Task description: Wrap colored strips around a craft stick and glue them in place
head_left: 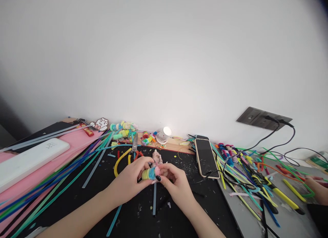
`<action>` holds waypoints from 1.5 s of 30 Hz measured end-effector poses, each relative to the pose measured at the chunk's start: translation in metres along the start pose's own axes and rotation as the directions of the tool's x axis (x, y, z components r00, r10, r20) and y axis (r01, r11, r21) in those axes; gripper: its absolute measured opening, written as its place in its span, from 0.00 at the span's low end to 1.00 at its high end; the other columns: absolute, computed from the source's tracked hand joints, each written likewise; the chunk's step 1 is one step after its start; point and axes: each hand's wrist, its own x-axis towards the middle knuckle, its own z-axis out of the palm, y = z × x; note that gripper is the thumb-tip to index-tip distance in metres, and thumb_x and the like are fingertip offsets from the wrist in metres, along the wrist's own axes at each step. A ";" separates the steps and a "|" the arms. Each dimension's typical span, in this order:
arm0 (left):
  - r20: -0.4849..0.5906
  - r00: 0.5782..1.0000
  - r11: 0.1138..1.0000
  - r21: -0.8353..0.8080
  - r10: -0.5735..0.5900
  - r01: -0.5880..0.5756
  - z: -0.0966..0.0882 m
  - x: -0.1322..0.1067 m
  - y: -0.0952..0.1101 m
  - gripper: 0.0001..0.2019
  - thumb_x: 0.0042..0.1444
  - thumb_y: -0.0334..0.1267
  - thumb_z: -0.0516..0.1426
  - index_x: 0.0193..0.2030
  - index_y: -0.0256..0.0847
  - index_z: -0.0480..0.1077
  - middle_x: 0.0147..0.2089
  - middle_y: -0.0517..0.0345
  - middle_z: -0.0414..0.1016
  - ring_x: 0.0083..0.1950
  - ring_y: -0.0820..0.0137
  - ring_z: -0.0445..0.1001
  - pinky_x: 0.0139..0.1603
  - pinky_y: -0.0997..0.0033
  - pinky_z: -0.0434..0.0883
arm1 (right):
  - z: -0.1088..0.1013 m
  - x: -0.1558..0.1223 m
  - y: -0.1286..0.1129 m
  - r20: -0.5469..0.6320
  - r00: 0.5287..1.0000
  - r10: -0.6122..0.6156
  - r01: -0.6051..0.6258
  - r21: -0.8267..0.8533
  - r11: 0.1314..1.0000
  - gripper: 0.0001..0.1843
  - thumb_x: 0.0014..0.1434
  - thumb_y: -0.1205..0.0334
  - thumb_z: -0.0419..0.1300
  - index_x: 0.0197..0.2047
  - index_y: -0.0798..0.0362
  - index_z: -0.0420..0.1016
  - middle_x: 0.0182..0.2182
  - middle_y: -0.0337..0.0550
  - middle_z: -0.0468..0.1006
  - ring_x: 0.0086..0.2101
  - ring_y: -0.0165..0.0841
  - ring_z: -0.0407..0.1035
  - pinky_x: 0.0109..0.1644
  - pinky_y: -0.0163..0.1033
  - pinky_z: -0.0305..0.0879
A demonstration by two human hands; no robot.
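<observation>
Between my two hands is a small striped roll of coiled pipe cleaners (149,173), yellow and blue with a pink end. My left hand (134,173) is closed around its yellow side. At the pink end, the thumb and fingers of my right hand (174,178) pinch it. Just behind my hands lies a pale, fuzzy-looking piece (156,157) that I cannot make out. Scissors with yellow handles (118,161) rest beyond my left hand, blades pointing to the wall. A grey-blue strip (154,200) lies on the black table below the roll.
Long pipe cleaners (77,162) and a white box-like object (36,159) lie at left. Near the wall stand a white cup (164,135) and finished coiled pieces (123,128). A phone (205,157), yellow-handled pliers (279,193) and cables are at right. Another person's hand (316,190) shows at far right.
</observation>
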 end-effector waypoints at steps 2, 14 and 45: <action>0.002 1.000 1.000 0.020 0.003 -0.004 0.001 0.000 0.000 0.14 0.54 0.38 0.59 0.48 0.46 0.66 0.35 0.62 0.70 0.32 0.69 0.68 0.32 0.72 0.66 | 0.001 0.000 -0.001 0.001 1.000 -0.001 0.001 -0.022 1.000 0.12 0.55 0.59 0.64 0.43 0.54 0.78 0.29 0.42 0.77 0.27 0.32 0.68 0.34 0.37 0.66; -0.003 0.996 0.990 0.113 0.088 -0.087 0.000 -0.002 -0.001 0.10 0.57 0.35 0.57 0.45 0.47 0.67 0.40 0.60 0.69 0.38 0.67 0.73 0.39 0.72 0.68 | 0.009 -0.003 -0.003 -0.036 0.997 0.068 -0.065 0.071 0.995 0.14 0.54 0.51 0.66 0.36 0.54 0.77 0.22 0.36 0.70 0.22 0.28 0.59 0.26 0.34 0.58; -0.095 0.983 0.988 0.021 0.157 -0.155 0.008 0.004 -0.014 0.04 0.58 0.36 0.57 0.33 0.41 0.70 0.31 0.62 0.68 0.32 0.71 0.68 0.33 0.74 0.65 | 0.008 -0.001 0.006 -0.104 0.990 0.096 -0.077 0.173 0.982 0.13 0.55 0.51 0.65 0.35 0.53 0.76 0.20 0.32 0.63 0.22 0.26 0.53 0.23 0.31 0.52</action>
